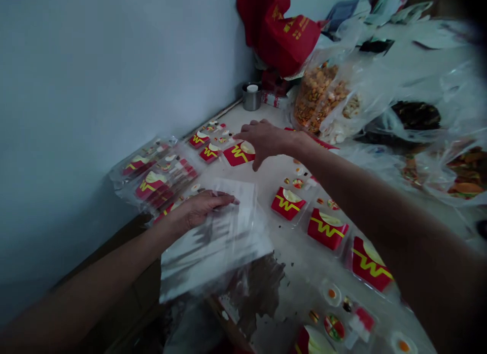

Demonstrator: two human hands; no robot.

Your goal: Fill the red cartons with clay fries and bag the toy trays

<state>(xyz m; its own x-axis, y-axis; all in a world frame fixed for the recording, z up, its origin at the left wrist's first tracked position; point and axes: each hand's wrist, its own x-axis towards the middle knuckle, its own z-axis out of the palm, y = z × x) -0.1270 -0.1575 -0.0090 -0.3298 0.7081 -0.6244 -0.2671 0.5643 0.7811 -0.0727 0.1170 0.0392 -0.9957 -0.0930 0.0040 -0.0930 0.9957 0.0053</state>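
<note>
My left hand (203, 208) is closed on a stack of clear plastic bags (216, 255) at the table's near left edge. My right hand (266, 138) reaches across the table with thumb and fingers apart, holding nothing. Just beside its fingers lies a red french-fries carton piece (238, 153) with a yellow zigzag; whether they touch, I cannot tell. Similar fries pieces (327, 229) lie in a row under my right forearm, with small toy foods (335, 326) near them. Filled clear packets (152, 184) with fries pieces are piled left, against the wall.
A metal cup (251, 97) stands in the back corner, below a red cloth bag (285, 34). At right, open plastic bags (321, 98) hold many tiny toy pieces. The pale wall (114, 65) borders the table (262, 313), whose surface is worn near the front edge.
</note>
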